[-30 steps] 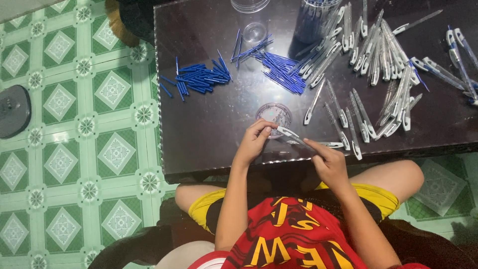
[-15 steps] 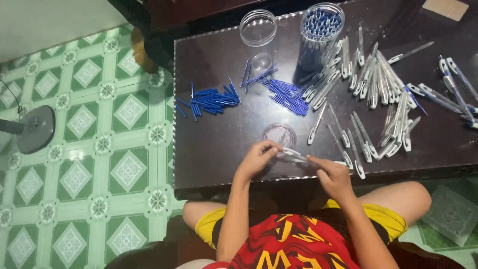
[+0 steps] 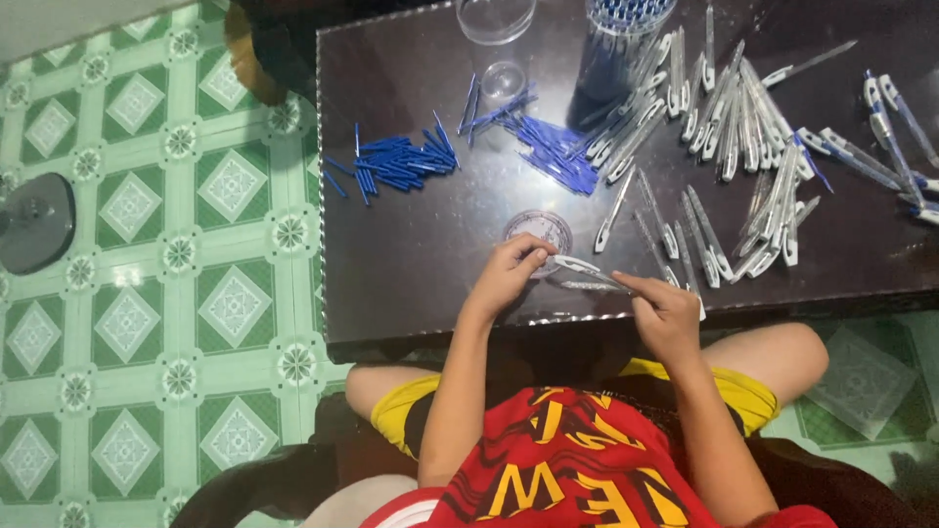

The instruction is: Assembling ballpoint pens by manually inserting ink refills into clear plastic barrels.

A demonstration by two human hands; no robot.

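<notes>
Still, both hands [image 3: 509, 274] [image 3: 665, 313] grip the clear pen barrel [image 3: 587, 269].

Both forearms extended forward. Left hand [image 3: 509, 274] fingers curled, pinching. Right hand [image 3: 665, 313] fingers pinched, facing the left, hands near.

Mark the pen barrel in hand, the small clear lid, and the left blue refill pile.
pen barrel [image 3: 577, 266], head view, middle of the clear body.
small clear lid [image 3: 544, 227], head view, upper part of the disc.
blue refill pile [image 3: 396, 163], head view, centre of the heap.
</notes>
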